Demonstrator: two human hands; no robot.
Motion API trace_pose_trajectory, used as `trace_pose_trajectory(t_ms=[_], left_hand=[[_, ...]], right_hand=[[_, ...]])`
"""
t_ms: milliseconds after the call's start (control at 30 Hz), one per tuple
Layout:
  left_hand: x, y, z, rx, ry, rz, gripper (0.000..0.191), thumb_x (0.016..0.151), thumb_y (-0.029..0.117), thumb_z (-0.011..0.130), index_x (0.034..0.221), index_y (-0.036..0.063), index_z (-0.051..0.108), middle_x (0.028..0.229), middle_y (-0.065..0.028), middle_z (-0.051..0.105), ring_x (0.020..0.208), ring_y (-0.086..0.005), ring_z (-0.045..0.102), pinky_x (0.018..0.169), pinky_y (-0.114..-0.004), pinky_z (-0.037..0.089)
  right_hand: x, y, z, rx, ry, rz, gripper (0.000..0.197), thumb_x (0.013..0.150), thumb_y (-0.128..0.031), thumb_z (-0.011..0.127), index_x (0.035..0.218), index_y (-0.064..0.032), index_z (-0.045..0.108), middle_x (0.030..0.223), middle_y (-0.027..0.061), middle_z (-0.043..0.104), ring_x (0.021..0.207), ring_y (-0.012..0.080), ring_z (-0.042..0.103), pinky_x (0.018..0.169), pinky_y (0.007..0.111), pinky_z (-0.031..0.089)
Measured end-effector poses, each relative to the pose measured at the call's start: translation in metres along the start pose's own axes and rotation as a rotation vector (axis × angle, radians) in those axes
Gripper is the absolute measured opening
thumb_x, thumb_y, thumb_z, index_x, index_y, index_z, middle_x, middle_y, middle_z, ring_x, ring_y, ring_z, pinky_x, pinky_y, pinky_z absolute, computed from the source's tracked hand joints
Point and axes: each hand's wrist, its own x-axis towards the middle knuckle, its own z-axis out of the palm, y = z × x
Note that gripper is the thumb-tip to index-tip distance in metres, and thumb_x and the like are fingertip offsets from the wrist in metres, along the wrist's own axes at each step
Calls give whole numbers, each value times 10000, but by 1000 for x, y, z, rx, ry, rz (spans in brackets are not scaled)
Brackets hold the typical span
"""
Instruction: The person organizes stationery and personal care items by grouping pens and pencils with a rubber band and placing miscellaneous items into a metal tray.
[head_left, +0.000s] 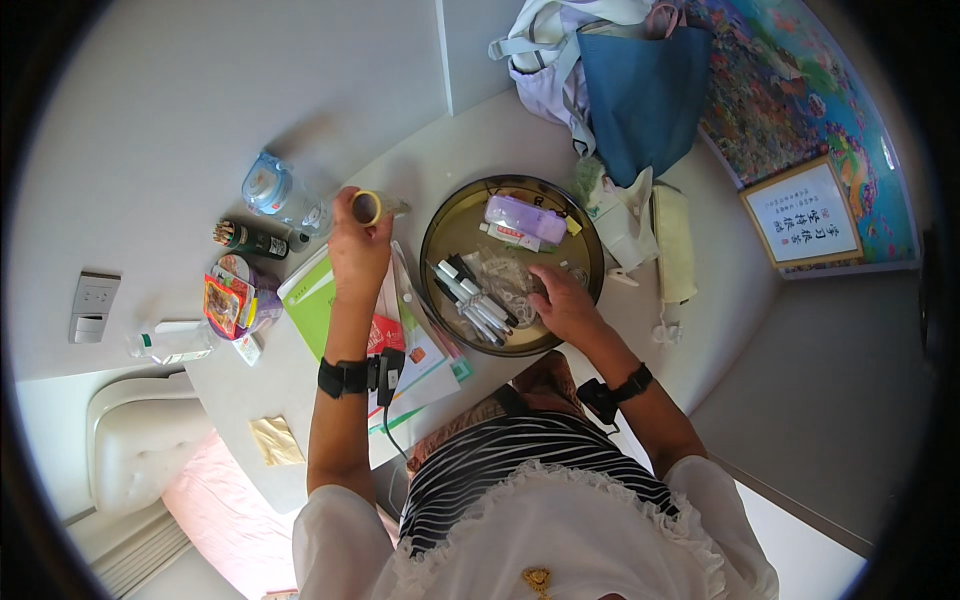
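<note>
My left hand (358, 251) grips a roll of pale yellow tape (379, 204) above the table, beside the round tray's left side. Over the right part of the brown round tray (442, 199) is my right hand (566, 304), thumb and forefinger apart, close to clear plastic pieces (506, 274); whether it touches them I cannot tell. Inside the tray, a bundle of pens and markers (476, 300) lies at the left. A translucent purple case (526, 219) rests toward the back, with a small white-and-red packet (510, 236) partly beneath it.
Left of the tray lie papers and a green booklet (311, 289). A water bottle (281, 195), a pencil tube (251, 238) and food packets (229, 296) line the left wall. A blue bag (645, 97), tissue pack (626, 232) and cream pouch (675, 244) are at right.
</note>
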Motion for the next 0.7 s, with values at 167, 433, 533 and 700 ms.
trace_pose_trajectory(t_ms=[167, 433, 533, 700], left_hand=[[-20, 27, -17, -501, 27, -46, 356, 821, 6, 599, 1115, -9, 399, 967, -101, 556, 749, -150, 584, 646, -232, 489], [-66, 42, -4, -862, -461, -441, 357, 812, 16, 616, 1095, 0, 400, 901, -73, 563, 670, -92, 542, 556, -203, 470], [-75, 41, 4, -875, -487, -445, 345, 802, 4, 624, 1076, 0, 414, 875, -59, 556, 660, -86, 525, 564, -198, 458], [-84, 48, 8, -831, -448, -328, 397, 773, -17, 651, 1098, 23, 426, 906, -62, 569, 739, -93, 554, 620, -207, 466]], right_hand=[[3, -21, -23, 28, 91, 15, 427, 779, -73, 611, 1176, -53, 458, 1102, 173, 535, 979, 314, 541, 792, 380, 462], [15, -66, -29, 137, 22, -181, 469, 775, -170, 655, 1194, -48, 483, 1130, 148, 541, 929, 290, 534, 768, 366, 459], [17, -61, -27, -11, -47, -181, 475, 765, -209, 655, 1182, -48, 495, 1086, 132, 568, 930, 308, 531, 771, 369, 450], [22, -67, -28, -94, -81, -201, 506, 752, -224, 656, 1195, -53, 480, 1022, 123, 592, 919, 313, 544, 761, 383, 447]])
